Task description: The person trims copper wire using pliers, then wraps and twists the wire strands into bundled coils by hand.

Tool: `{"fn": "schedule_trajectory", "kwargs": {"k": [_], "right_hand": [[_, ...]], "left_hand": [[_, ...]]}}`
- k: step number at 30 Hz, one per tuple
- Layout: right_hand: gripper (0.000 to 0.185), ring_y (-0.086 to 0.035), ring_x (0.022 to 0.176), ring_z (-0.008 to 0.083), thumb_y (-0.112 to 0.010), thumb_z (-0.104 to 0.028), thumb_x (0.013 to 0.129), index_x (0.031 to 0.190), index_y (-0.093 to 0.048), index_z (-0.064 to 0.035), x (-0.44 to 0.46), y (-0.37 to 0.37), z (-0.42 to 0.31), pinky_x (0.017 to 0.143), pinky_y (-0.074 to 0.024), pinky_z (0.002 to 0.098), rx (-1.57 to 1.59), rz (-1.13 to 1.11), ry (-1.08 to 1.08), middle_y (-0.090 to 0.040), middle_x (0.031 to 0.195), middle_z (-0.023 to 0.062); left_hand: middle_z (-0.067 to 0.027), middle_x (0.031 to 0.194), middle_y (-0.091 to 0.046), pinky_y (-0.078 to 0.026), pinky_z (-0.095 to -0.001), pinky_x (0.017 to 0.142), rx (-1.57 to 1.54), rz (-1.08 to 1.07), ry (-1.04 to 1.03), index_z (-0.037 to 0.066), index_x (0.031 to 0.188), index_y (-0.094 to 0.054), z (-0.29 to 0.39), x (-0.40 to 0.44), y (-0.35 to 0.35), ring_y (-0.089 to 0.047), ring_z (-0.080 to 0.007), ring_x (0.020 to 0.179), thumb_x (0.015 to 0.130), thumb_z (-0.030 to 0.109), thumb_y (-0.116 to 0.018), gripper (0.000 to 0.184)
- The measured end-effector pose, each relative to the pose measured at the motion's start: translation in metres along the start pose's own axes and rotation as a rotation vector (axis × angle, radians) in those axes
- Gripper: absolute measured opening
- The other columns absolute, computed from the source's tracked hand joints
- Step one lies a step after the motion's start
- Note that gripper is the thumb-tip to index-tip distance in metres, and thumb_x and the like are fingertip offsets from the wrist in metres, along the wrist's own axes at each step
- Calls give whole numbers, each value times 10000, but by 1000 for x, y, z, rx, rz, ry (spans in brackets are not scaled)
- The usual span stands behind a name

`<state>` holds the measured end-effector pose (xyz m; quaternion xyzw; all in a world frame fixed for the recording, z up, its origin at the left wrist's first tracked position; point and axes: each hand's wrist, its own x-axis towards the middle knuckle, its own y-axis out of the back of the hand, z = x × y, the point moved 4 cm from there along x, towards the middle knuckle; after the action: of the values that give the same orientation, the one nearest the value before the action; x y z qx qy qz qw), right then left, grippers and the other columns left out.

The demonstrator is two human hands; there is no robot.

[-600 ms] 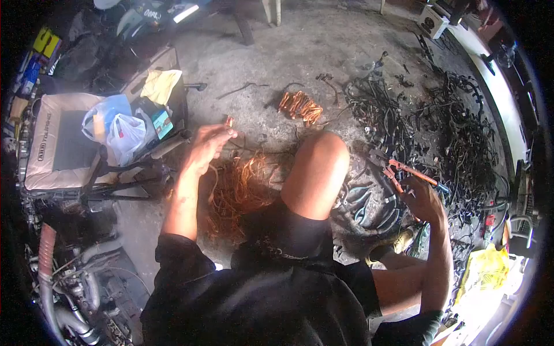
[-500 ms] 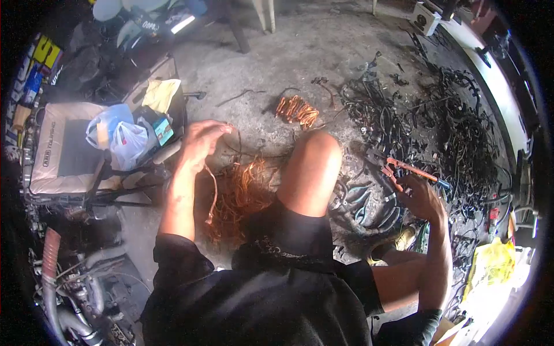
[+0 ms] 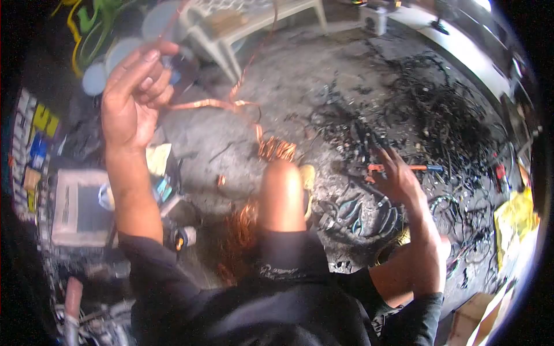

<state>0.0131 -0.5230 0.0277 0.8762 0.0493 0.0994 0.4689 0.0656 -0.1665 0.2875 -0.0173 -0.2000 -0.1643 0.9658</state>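
Note:
My left hand point(image 3: 137, 92) is raised at the upper left, its fingers closed on copper wire point(image 3: 199, 104). Strands of that wire stretch right and down towards a folded copper bundle point(image 3: 278, 150) on the floor. Over the orange-handled cutter point(image 3: 426, 168) is my right hand point(image 3: 397, 177), its fingers stretched out and apart; it partly hides the tool. Loose thin copper wire point(image 3: 242, 225) lies in a pile left of my knee. A small copper piece point(image 3: 221, 180) rests on the floor above the pile.
Black cable scraps point(image 3: 444, 109) spread across the floor at right. Teal-handled pliers point(image 3: 348, 210) lie by a dark hose loop. At left stands a folding chair point(image 3: 63, 207) with bags. A white bench point(image 3: 277, 22) is at the top, a yellow bag point(image 3: 516, 222) at right.
My left hand has risen far up and left, with copper wire now stretched from it. My right hand has let go of the cutter. The view has tilted up towards the bench.

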Motion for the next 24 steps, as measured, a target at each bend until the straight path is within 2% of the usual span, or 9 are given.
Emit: {"fn": "schedule_trajectory", "kwargs": {"k": [4,5,8,11,14,15,19,22,24], "right_hand": [[797,-425,1251,348,-743,-252,738,1386,-331,-39,11,21,-10,1062,-339,389,342,322,-89,-412,1364,214],[907,-358,1308,327,-771,-325,721,1421,-270,-41,15,14,-3,1096,-285,378,641,303,-104,-341,1422,222],[1129,-215,1377,343,-786,-470,668,1451,-125,2,20,-10,9,1125,-219,390,506,206,-158,-198,1479,258],[942,-427,1268,323,-731,-432,734,1421,-241,-15,14,-9,8,1045,-349,370,522,114,-120,-435,1351,254],[580,-648,947,304,-615,-378,832,1280,-460,-44,24,-32,43,797,-492,404,380,105,-125,-663,984,200],[432,-658,906,287,-597,-344,839,1148,-582,-42,19,-23,38,778,-492,401,467,61,-151,-677,932,168],[348,-638,724,199,-612,-360,832,936,-678,-35,6,-17,52,693,-483,361,658,-129,-165,-677,759,108],[329,-593,695,151,-637,-339,830,925,-678,-27,7,-11,56,668,-470,338,460,-125,-222,-664,757,80],[270,-555,693,130,-647,-268,849,957,-657,-21,6,-12,54,641,-455,301,653,-199,-195,-647,777,46]], "left_hand": [[67,604,-258,-192,-198,440,-144,-192,92,-78,1068,-528,-24,31,-68,-233,-30,502,938,157,-485,271],[68,600,-257,-191,-200,438,-193,-240,116,-77,1057,-536,-35,35,-86,-230,-31,497,935,163,-493,273],[75,580,-279,-190,-196,440,-372,-339,238,-98,1037,-553,-72,48,-137,-250,-26,494,900,161,-530,294],[79,587,-282,-188,-201,438,-553,-339,333,-91,1025,-557,-95,59,-171,-243,-26,489,888,155,-550,282],[74,607,-286,-195,-202,438,-609,-254,264,-82,1083,-515,-97,80,-168,-252,-29,500,907,131,-527,277],[69,615,-279,-191,-196,434,-643,-194,251,-70,1099,-498,-96,85,-166,-247,-29,497,930,118,-492,253],[59,631,-316,-197,-205,431,-802,-91,166,-102,1118,-503,-89,115,-108,-272,-34,500,892,35,-503,265],[23,621,-293,-186,-226,456,-752,-30,41,-137,1098,-484,-92,136,-35,-232,-59,502,928,42,-472,248],[18,609,-296,-185,-232,453,-786,16,56,-145,1082,-486,-97,137,1,-232,-63,494,933,36,-461,236]]}}
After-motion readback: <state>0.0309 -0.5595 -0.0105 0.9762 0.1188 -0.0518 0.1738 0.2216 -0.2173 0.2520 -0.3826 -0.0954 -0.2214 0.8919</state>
